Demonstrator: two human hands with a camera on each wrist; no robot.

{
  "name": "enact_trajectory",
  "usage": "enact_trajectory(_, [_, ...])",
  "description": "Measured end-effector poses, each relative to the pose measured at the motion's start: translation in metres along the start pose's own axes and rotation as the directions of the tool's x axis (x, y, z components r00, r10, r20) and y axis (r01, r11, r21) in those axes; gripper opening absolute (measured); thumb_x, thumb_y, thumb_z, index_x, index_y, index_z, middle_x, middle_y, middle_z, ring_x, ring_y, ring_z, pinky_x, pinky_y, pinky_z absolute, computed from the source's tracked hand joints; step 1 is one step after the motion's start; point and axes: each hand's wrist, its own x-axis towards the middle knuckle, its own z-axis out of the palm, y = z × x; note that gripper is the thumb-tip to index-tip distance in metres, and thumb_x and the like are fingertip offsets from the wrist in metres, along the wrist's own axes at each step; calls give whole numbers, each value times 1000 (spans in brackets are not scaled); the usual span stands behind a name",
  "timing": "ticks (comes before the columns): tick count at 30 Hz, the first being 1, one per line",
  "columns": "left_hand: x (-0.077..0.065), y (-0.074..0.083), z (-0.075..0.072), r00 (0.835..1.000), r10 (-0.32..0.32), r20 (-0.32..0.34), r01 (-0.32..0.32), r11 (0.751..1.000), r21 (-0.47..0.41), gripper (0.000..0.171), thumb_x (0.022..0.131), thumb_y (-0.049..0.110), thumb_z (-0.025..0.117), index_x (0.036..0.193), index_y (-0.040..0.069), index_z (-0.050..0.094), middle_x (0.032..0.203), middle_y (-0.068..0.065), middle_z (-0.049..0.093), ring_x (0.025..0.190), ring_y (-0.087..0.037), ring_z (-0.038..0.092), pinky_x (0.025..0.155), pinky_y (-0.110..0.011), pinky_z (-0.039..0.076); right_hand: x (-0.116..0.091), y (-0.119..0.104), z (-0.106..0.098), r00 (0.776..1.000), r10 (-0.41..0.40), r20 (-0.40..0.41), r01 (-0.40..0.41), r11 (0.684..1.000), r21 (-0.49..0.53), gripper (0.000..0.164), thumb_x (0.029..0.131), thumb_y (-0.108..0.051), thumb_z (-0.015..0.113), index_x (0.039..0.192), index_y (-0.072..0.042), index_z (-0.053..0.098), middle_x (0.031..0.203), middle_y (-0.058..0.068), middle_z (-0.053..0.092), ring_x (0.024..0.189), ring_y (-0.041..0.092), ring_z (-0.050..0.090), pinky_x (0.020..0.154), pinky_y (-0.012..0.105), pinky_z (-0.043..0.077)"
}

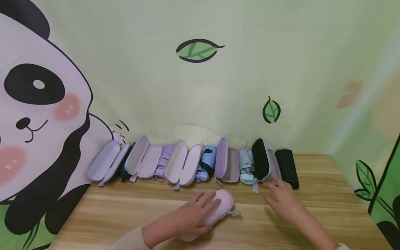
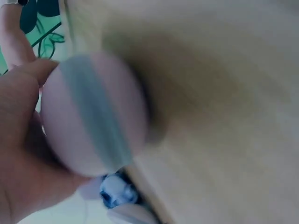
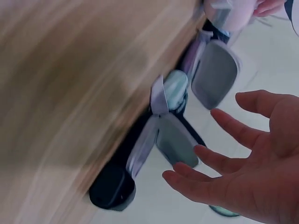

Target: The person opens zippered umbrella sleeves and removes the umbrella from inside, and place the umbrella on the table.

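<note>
In the head view my left hand [image 1: 194,214] grips a pale pink hard case [image 1: 225,200] at the front middle of the table, its fingers over the top and thumb along the near side. The case is closed, with a thin cord loop at its right side. The left wrist view has the rounded end of this case [image 2: 60,112] with a grey-green band across it. My right hand [image 1: 283,198] holds nothing; its fingers are spread in the right wrist view. Its fingertips come close to a black case [image 1: 260,159] that stands open with a grey inside.
Along the wall runs a row of open cases, such as a white one [image 1: 193,165] and a purple one [image 1: 221,158]. Between them lie folded umbrellas: purple [image 1: 164,160], blue [image 1: 210,156] and pale teal [image 1: 247,163]. A black rolled bundle [image 1: 287,168] ends the row at right.
</note>
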Motion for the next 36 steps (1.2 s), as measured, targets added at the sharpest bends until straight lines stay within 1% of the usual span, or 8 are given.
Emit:
enact_trajectory(2, [-5, 3, 5, 999, -51, -13, 51, 999, 20, 78, 101, 44, 59, 163, 18, 22, 165, -12, 24, 139, -39, 41, 108, -51, 44, 1, -5, 7, 999, -36, -16, 36, 999, -17, 22, 90, -10, 74, 112, -7, 73, 134, 31, 55, 121, 56, 51, 97, 70, 40])
enact_trajectory(4, [-6, 6, 10, 997, -61, -50, 64, 995, 74, 76, 102, 45, 55, 164, 16, 21, 166, -12, 25, 138, -37, 43, 106, -49, 46, 3, -9, 16, 998, -65, -25, 64, 998, -28, 17, 89, -10, 76, 106, -11, 75, 133, 28, 58, 118, 55, 53, 95, 68, 43])
enact_trajectory(8, [4, 4, 16, 991, -19, -136, 44, 981, 187, 76, 102, 47, 55, 163, 14, 25, 166, -13, 27, 135, -31, 48, 97, -44, 53, 13, -20, 32, 990, -132, -45, 128, 988, -81, 10, 88, -11, 77, 98, -14, 78, 131, 26, 61, 115, 54, 54, 94, 66, 46])
enact_trajectory(13, [17, -6, 17, 986, 42, -163, 4, 963, 271, 74, 103, 48, 52, 162, 13, 26, 166, -12, 26, 135, -29, 49, 98, -43, 52, 24, -30, 50, 984, -171, -52, 164, 978, -131, 5, 84, -12, 80, 88, -14, 80, 126, 25, 64, 116, 52, 54, 97, 63, 45])
enact_trajectory(18, [24, -11, 17, 987, 59, -148, -21, 970, 240, 64, 109, 44, 37, 162, 11, 26, 167, -14, 24, 140, -32, 45, 109, -46, 43, 21, -35, 57, 993, -117, -5, 115, 986, -119, 5, 81, -20, 85, 79, -18, 80, 127, 22, 66, 122, 50, 53, 101, 64, 42])
enact_trajectory(24, [28, -15, 15, 992, 56, -112, -33, 980, 197, 61, 111, 39, 30, 163, 9, 21, 168, -15, 19, 149, -34, 33, 115, -48, 37, 20, -46, 62, 1000, 10, -2, -10, 988, -152, 7, 84, -28, 83, 86, -21, 83, 137, 17, 61, 126, 49, 50, 93, 69, 44])
enact_trajectory(33, [29, -12, 15, 994, 40, -105, -19, 980, 199, 65, 109, 39, 43, 163, 9, 23, 168, -15, 18, 149, -36, 33, 112, -45, 41, 23, -50, 65, 998, -63, -27, 63, 997, -34, 4, 79, -10, 84, 77, -12, 81, 129, 18, 66, 118, 47, 58, 85, 63, 51])
enact_trajectory(36, [28, -12, 14, 994, 38, -106, -17, 980, 199, 73, 105, 46, 49, 162, 9, 23, 168, -16, 20, 148, -36, 33, 113, -45, 40, 22, -50, 67, 998, -51, -29, 50, 999, -16, 5, 78, -10, 83, 75, -14, 81, 130, 18, 65, 120, 46, 58, 85, 64, 50])
